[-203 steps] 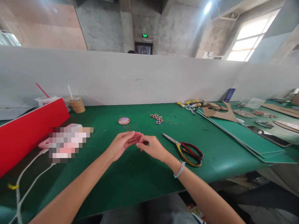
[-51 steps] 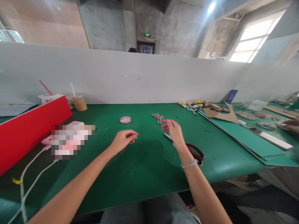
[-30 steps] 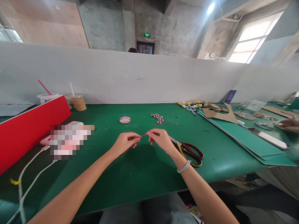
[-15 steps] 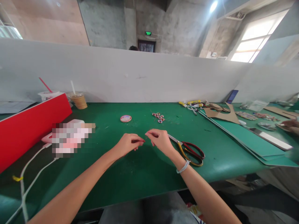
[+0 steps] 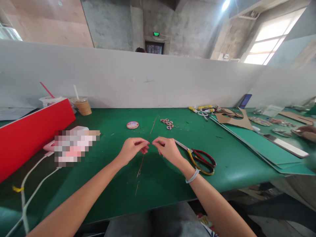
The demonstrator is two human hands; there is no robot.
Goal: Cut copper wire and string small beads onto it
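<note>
A bare concrete room with a lit exit sign lies behind a pale partition, which rises along the far edge of a green desk (image 5: pixel 118 200). At the desk's middle, the left hand (image 5: pixel 134 149) appears to pinch a thin reddish strand (image 5: pixel 140 168), wire or thread, one end reaching toward the far edge and the other toward the near edge. The right hand (image 5: pixel 168 148) faces it, thumb and finger drawn close; whether they grip anything is too small to tell.

So fine a strand could slip from the fingertips or kink if pulled sharply. Its upper end points near a small beaded piece (image 5: pixel 169 124) and might snag there. Scissors (image 5: pixel 201 161) lie just beside the right hand, toward the desk's right side, so a backward move could bump their blades.

Half a second ago the strand could hardly be made out; now it shows above and below the left fingers, and both hands' fingertips are level. The scissors, beaded piece and round printed disc (image 5: pixel 132 125) have stayed put.
</note>
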